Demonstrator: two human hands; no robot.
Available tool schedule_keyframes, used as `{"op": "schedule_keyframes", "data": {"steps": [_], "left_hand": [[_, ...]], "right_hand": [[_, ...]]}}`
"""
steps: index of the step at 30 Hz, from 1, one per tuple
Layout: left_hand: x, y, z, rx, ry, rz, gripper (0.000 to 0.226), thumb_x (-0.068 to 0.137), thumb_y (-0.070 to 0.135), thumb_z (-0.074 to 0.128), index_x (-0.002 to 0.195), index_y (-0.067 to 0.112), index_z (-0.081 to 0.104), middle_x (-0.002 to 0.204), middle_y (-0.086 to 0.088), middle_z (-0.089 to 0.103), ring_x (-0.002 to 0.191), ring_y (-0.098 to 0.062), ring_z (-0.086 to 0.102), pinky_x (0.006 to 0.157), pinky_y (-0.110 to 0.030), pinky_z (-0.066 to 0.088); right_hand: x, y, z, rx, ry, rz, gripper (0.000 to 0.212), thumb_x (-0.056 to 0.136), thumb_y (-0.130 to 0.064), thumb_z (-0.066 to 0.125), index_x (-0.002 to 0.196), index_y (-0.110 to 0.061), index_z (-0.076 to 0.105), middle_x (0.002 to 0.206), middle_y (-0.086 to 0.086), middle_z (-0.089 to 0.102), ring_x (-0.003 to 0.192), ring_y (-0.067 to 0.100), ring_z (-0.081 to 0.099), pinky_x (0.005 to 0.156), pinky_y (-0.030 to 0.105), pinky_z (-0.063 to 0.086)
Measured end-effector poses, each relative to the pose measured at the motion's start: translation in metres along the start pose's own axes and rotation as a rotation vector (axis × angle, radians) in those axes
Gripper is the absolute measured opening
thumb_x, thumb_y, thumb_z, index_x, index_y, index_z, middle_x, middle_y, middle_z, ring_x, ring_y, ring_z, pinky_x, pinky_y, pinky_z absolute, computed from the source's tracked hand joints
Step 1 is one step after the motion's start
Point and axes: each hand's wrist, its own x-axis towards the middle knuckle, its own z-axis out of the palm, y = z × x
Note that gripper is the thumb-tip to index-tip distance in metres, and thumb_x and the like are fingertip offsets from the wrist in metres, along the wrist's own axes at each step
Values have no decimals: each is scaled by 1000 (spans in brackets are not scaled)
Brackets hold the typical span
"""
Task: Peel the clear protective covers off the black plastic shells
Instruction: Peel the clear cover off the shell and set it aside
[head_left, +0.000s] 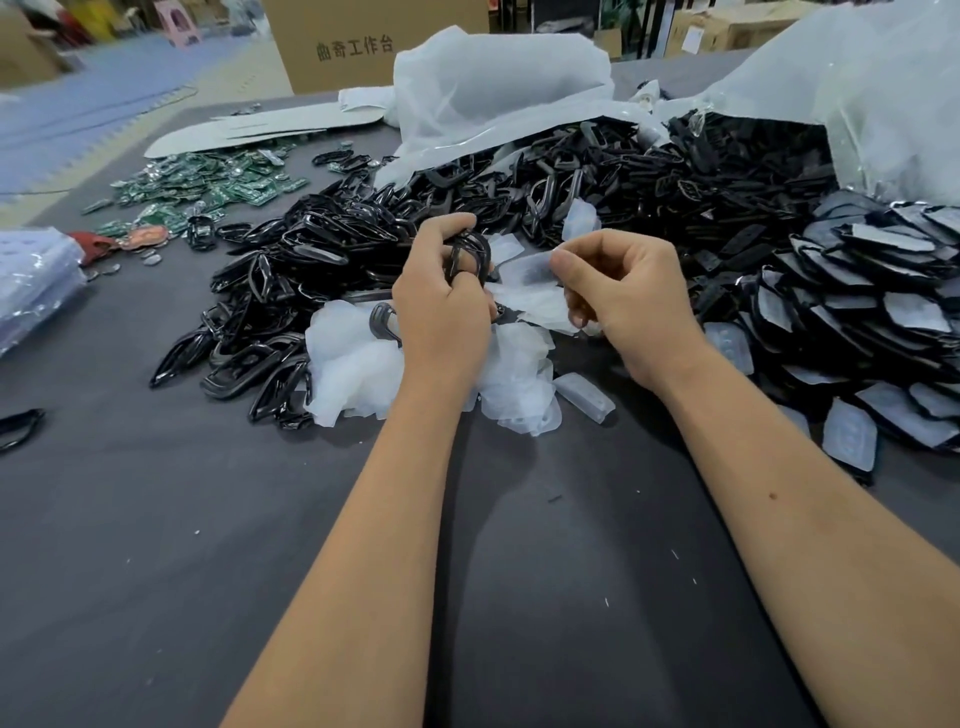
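While left hand (441, 306) grips shell (470, 254), right hand (631, 299) pinches cover (530, 270).

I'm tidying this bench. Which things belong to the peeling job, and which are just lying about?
Job:
left hand gripping a black shell
right hand pinching a clear cover
covered shells
peeled shells
peeled covers

Lying about:
green circuit boards
cardboard box
white bags

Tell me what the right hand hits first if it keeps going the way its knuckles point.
Probably the left hand and the black shell it grips: the right hand points leftward, pinching a clear cover. Depth is unclear.
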Motion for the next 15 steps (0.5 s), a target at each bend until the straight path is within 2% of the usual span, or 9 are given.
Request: {"op": "schedule_keyframes", "data": {"steps": [3, 6, 8, 12, 15], "left_hand": [[-2, 3, 2, -1, -17, 45, 34, 94, 0, 48, 122, 13, 62, 83, -8, 59, 64, -22, 54, 68, -41, 50], [-4, 4, 1, 110, -95, 155, 33, 91, 14, 71, 122, 16, 62, 77, 2, 52, 66, -10, 49, 65, -25, 46], [-4, 3, 0, 146, -123, 194, 37, 86, 12, 79, 119, 17, 63, 76, 1, 51, 66, -8, 46, 65, -24, 42], [-4, 2, 0, 141, -62, 220, 35, 83, 9, 80, 114, 16, 65, 79, -11, 56, 67, -9, 47, 65, -30, 45], [-4, 0, -2, 162, 4, 209, 33, 82, 5, 78, 111, 14, 65, 72, -4, 49, 64, -10, 44, 65, -28, 43]], "right_hand": [[-1, -1, 1, -2, 6, -4, 17, 90, -16, 82, 81, -7, 70, 61, 4, 63, 49, 20, 51, 47, 30, 45], [-2, 0, 0, 15, 19, -5, 26, 88, -24, 85, 75, -9, 67, 57, 8, 59, 43, 21, 48, 43, 28, 42], [-3, 0, 0, 36, 28, 0, 28, 88, -25, 85, 73, -12, 66, 56, 7, 58, 44, 20, 47, 43, 28, 42], [-2, 1, 3, 50, 65, 17, 28, 89, -24, 84, 72, -12, 64, 56, 7, 56, 43, 18, 46, 42, 27, 40], [-1, 1, 2, 112, 150, 60, 30, 92, -22, 80, 73, -13, 60, 56, 4, 55, 44, 17, 46, 42, 26, 40]]}}
